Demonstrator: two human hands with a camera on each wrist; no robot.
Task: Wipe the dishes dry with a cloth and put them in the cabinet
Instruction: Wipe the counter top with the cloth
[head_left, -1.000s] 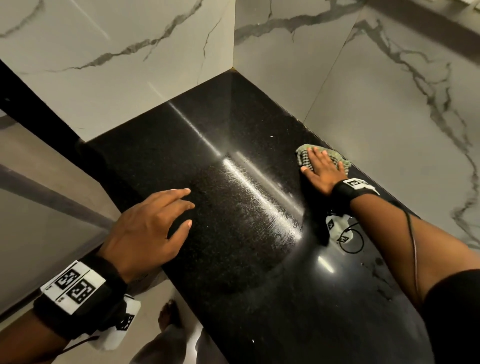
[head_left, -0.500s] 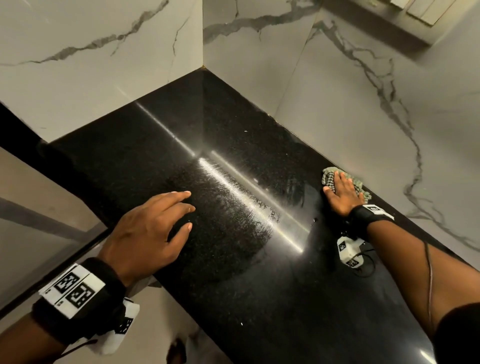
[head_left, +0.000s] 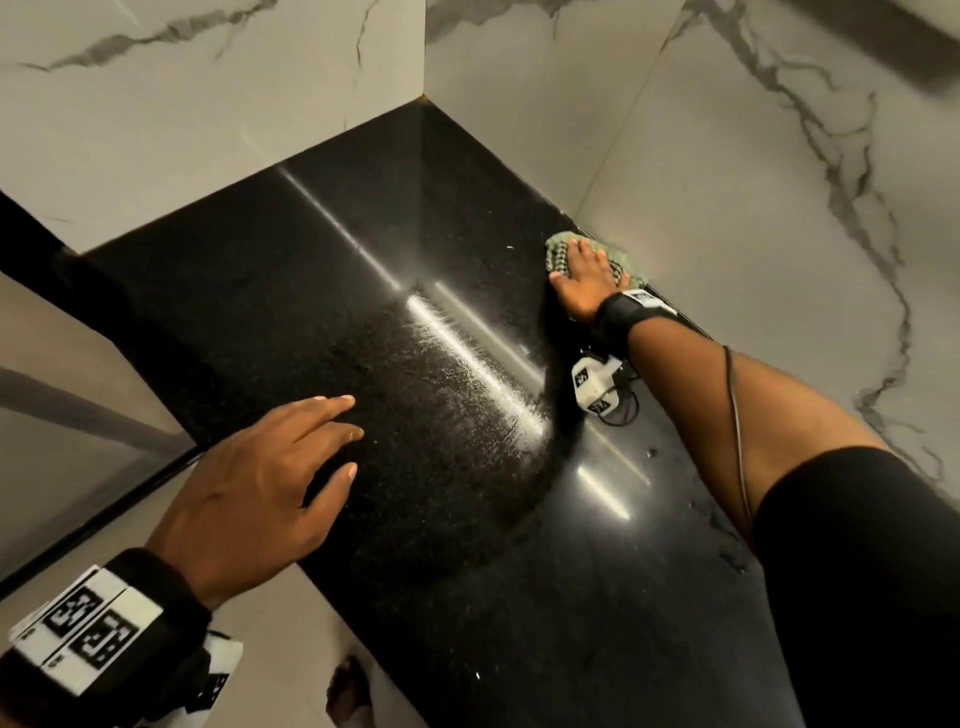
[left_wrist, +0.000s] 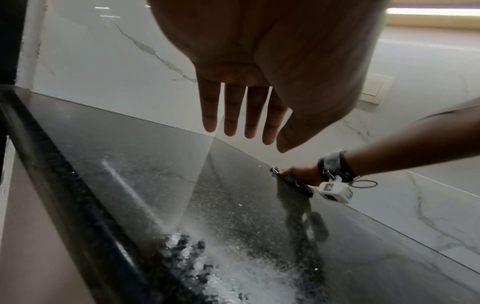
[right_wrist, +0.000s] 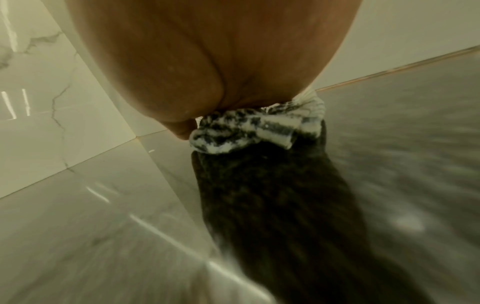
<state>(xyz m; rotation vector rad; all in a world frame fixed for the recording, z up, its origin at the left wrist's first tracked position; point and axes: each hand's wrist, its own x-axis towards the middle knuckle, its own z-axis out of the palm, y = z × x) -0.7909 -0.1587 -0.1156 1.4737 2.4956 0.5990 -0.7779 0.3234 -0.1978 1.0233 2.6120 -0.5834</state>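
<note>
Pressing flat on a small crumpled cloth, the person's right hand lies with its fingers straight and close together, laid over the fabric rather than curled round it. The cloth sits on the glossy black counter, at the counter's far right edge, touching the white marble-veined wall that rises from that edge. It is bunched into soft folds. One part is woven in a fine black-and-white check, and a pale green part peeks out on the wall side of the fingers. From the right wrist view the checked folds bulge out from under the heel of the palm. The left hand is held over the counter's near left edge, well apart from the cloth, palm down and holding nothing, its fingers straight and slightly spread. Whether the fingertips touch the stone cannot be told. A whitish streak of moisture runs across the middle of the counter, between the two hands.
</note>
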